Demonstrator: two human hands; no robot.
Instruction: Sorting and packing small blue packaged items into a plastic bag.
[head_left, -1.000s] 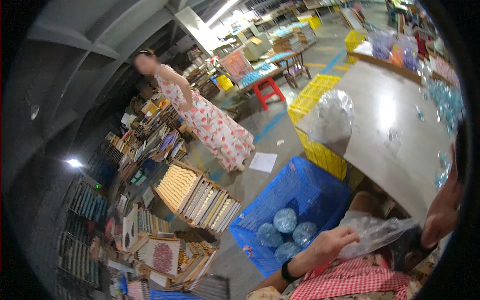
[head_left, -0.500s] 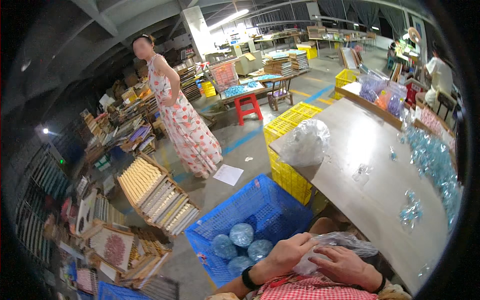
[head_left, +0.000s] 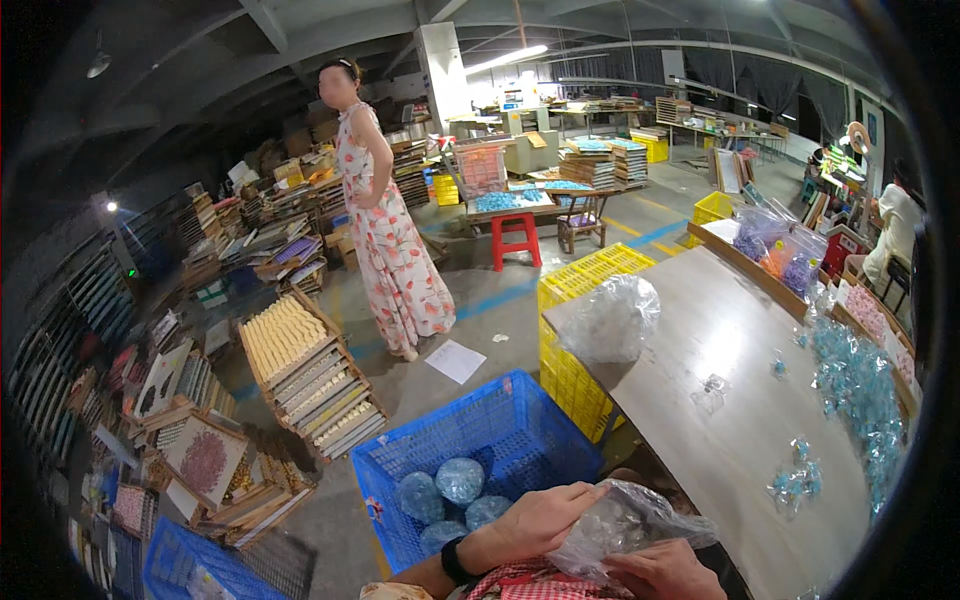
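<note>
In front of my lap I hold a clear plastic bag (head_left: pixel 622 522), crumpled and spread between both hands. My left hand (head_left: pixel 545 518) grips its near left edge, fingers pressed together at the rim. My right hand (head_left: pixel 668 570) pinches the bag's lower right side. Pale, clear shapes show inside, but I cannot make out whether they are contents or folds. Left of my left hand stands a blue plastic crate (head_left: pixel 400 455) with several round, light-blue filled bags (head_left: pixel 461 481) in it.
To my right is a table (head_left: pixel 690 420) with a large clear bag (head_left: pixel 610 318), a heap of small blue packets (head_left: pixel 860 400) and loose packets (head_left: pixel 797 478). Yellow crates (head_left: pixel 580 290) stand behind it. Stacked trays (head_left: pixel 320 380) and a standing person (head_left: pixel 385 220) are at the left.
The bag has been spread wider between my hands. My right hand has moved down toward the lower edge. The whole view has shifted slightly.
</note>
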